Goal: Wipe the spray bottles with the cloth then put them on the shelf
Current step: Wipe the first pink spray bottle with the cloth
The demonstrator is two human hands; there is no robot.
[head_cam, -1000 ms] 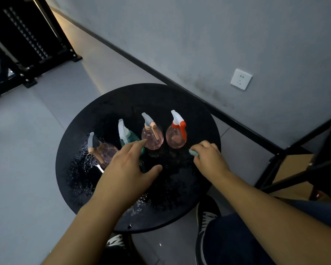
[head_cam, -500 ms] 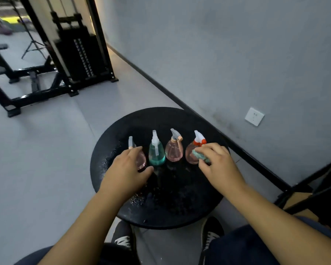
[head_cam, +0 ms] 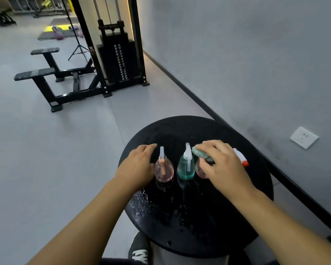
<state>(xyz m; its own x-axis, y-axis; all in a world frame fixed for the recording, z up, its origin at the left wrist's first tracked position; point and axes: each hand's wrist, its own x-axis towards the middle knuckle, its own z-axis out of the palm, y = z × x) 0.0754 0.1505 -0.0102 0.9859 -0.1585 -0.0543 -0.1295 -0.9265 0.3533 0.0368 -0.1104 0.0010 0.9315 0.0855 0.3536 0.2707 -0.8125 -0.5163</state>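
While our right hand [head_cam: 224, 165] pinches the teal cloth [head_cam: 203, 155] over the row of spray bottles, our left hand [head_cam: 139, 165] lies with loose, relaxed fingers, holding nothing, just left of the pink bottle [head_cam: 163, 170]. Between our hands stands the teal bottle [head_cam: 186, 169]; another pink bottle [head_cam: 200, 171] sits mostly hidden under the right hand, and an orange-and-white trigger [head_cam: 241, 158] shows beyond its knuckles, all on the round black table [head_cam: 199, 222].

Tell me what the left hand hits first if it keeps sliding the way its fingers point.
Probably nothing soon. The left hand points up and slightly right, passing left of the pink spray bottle beside it. Ahead lies only bare round black table, then its far rim, though depth is hard to judge here.
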